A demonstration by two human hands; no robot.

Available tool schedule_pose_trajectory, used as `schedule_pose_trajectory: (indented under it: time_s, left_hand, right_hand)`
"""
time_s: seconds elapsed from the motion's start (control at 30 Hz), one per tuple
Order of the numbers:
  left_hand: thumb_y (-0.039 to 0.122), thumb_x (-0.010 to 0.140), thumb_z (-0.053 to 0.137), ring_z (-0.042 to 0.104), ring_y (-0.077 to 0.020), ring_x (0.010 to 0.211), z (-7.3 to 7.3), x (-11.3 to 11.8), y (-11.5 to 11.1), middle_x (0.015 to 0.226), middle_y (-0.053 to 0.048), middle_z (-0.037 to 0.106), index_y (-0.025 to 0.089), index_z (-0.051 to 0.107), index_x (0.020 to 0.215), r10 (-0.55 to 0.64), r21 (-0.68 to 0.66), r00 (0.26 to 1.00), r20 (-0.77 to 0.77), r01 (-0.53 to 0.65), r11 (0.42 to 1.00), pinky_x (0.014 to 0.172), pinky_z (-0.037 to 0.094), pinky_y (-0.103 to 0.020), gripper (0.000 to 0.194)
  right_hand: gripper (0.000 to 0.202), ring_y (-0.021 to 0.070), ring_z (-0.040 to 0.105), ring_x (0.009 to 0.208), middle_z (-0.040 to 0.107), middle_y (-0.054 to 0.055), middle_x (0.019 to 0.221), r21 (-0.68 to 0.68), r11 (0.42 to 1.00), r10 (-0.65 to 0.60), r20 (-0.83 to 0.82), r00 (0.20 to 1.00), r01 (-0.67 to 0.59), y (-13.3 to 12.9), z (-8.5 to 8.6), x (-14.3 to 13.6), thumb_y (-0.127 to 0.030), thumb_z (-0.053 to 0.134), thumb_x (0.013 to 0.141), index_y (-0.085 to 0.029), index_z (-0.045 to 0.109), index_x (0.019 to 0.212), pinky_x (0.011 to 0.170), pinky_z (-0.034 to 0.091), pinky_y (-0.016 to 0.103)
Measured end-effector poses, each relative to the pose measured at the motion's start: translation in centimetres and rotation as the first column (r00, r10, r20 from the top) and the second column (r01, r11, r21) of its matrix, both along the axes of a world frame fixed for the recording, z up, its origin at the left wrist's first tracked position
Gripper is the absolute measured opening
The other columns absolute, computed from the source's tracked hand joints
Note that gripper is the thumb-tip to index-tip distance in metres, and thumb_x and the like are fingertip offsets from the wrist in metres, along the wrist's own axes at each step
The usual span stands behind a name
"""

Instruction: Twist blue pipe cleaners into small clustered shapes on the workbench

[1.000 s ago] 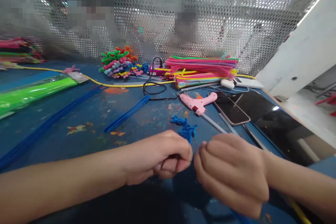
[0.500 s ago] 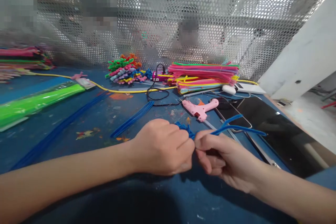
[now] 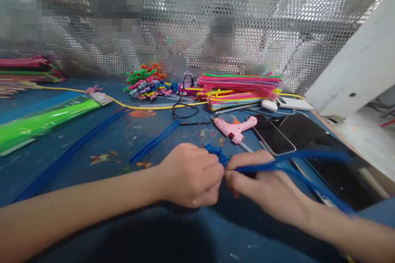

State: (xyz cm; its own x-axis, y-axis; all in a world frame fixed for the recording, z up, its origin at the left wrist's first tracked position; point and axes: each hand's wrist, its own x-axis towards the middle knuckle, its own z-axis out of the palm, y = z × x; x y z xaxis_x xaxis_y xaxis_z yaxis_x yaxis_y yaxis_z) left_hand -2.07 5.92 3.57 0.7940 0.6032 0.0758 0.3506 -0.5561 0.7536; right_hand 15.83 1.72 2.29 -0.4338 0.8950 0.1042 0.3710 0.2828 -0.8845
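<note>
My left hand (image 3: 194, 174) is closed in a fist, knuckles up, around blue pipe cleaners (image 3: 217, 151) whose bunched, twisted part shows just beyond the fingers. Touching it, my right hand (image 3: 259, 176) pinches the same blue stems between thumb and forefinger. Two long loose ends trail from the right hand toward the right, smeared by motion. What lies inside the left fist is hidden. A pink glue gun (image 3: 235, 128) rests on the blue table just beyond both hands.
Loose blue pipe cleaners (image 3: 156, 139) lie left of the hands. Behind stand a pile of coloured pipe cleaners (image 3: 240, 90) and a bundle of shaped ones (image 3: 146, 82). A green packet (image 3: 52, 119) is at left, a phone (image 3: 274, 134) at right. A perforated metal screen (image 3: 185, 16) closes the back.
My right hand has turned over, and the loose blue ends have swung outward and down to the right. My left hand has shifted slightly left, still closed.
</note>
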Motion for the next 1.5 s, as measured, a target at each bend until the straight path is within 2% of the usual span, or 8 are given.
schedule_pose_trajectory:
  time_s: [0.13,0.2,0.33,0.57,0.73,0.9,1.23,1.5]
  left_hand:
    - [0.022,0.070,0.050,0.016,-0.0110,0.047,0.3,-0.3,1.4,0.049,0.003,0.033,0.019,0.042,0.052,-0.132,0.536,0.986,-0.106,0.169,0.827,0.045,0.009,-0.027,0.019]
    - [0.020,0.067,0.047,0.016,-0.0100,0.046,0.2,0.2,1.0,0.047,0.004,0.031,0.018,0.039,0.050,-0.101,0.597,0.992,-0.071,0.123,0.792,0.045,0.011,-0.027,0.019]
    - [0.021,0.069,0.037,0.020,-0.0074,0.042,1.4,1.3,-1.2,0.044,0.005,0.023,0.018,0.026,0.048,0.059,-0.092,0.998,-0.009,-0.059,0.994,0.044,0.018,-0.024,0.024]
    - [0.035,0.070,0.038,0.017,-0.0072,0.040,3.7,1.4,-3.0,0.043,0.007,0.019,0.021,0.025,0.049,0.087,-0.880,0.994,0.059,0.011,0.475,0.038,0.015,-0.021,0.029]
    - [0.035,0.078,0.054,0.037,-0.0078,0.052,0.7,0.5,0.0,0.059,0.004,0.045,0.017,0.057,0.076,0.257,-0.359,0.953,0.159,-0.187,0.914,0.047,0.027,-0.019,0.018]
    - [0.034,0.080,0.058,0.048,-0.0078,0.055,-0.7,0.0,1.1,0.071,0.002,0.056,0.020,0.057,0.097,0.364,-0.256,0.900,0.238,-0.304,0.918,0.050,0.037,-0.018,0.023]
    - [0.030,0.076,0.065,0.050,-0.0056,0.047,-1.9,1.3,1.2,0.067,0.003,0.057,0.016,0.055,0.087,0.504,-0.654,0.791,0.348,-0.179,0.734,0.044,0.039,-0.018,0.021]
    - [0.026,0.080,0.057,0.054,-0.0086,0.059,-2.5,0.9,1.4,0.069,0.001,0.057,0.017,0.050,0.081,0.553,-0.788,0.712,0.434,0.002,0.616,0.052,0.042,-0.019,0.012]
  right_hand:
    - [0.017,0.0040,0.022,0.034,0.046,-0.002,0.043,-0.767,0.631,-0.254,-0.343,0.904,-0.114,0.2,0.0,-1.1,-0.024,0.041,0.070,-0.017,0.046,0.055,0.036,0.016,0.020]
    - [0.017,0.0041,0.024,0.036,0.048,-0.002,0.044,-0.739,0.668,-0.266,-0.345,0.900,-0.086,0.3,0.3,-0.9,-0.024,0.044,0.070,-0.017,0.047,0.054,0.037,0.018,0.019]
    - [0.023,0.0080,0.038,0.044,0.050,-0.001,0.048,-0.004,0.994,-0.112,-0.047,0.993,0.112,-0.6,1.4,0.1,-0.023,0.050,0.075,-0.019,0.051,0.053,0.043,0.030,0.022]
    - [0.030,0.0135,0.045,0.047,0.051,0.002,0.048,0.730,0.682,-0.222,0.265,0.938,-0.045,-2.6,2.2,1.0,-0.015,0.044,0.085,-0.021,0.055,0.059,0.045,0.035,0.028]
    - [0.026,0.0070,0.041,0.045,0.053,-0.001,0.052,0.064,0.977,-0.198,-0.081,0.977,0.203,0.9,1.6,1.0,-0.020,0.049,0.083,-0.018,0.055,0.058,0.041,0.030,0.020]
    - [0.025,0.0018,0.027,0.039,0.053,-0.001,0.050,-0.671,0.741,-0.455,-0.516,0.726,-0.012,2.4,-0.1,0.1,-0.024,0.051,0.079,-0.012,0.055,0.058,0.038,0.019,0.015]
    - [0.022,0.0023,0.047,0.046,0.064,0.002,0.067,-0.692,0.613,-0.388,-0.684,0.618,-0.381,1.9,-1.2,-0.3,-0.032,0.056,0.083,-0.013,0.061,0.073,0.042,0.034,0.012]
    - [0.023,0.0070,0.056,0.055,0.062,-0.002,0.071,-0.324,0.944,-0.231,-0.512,0.827,0.063,2.6,-1.9,0.2,-0.031,0.068,0.074,-0.018,0.060,0.090,0.051,0.046,0.019]
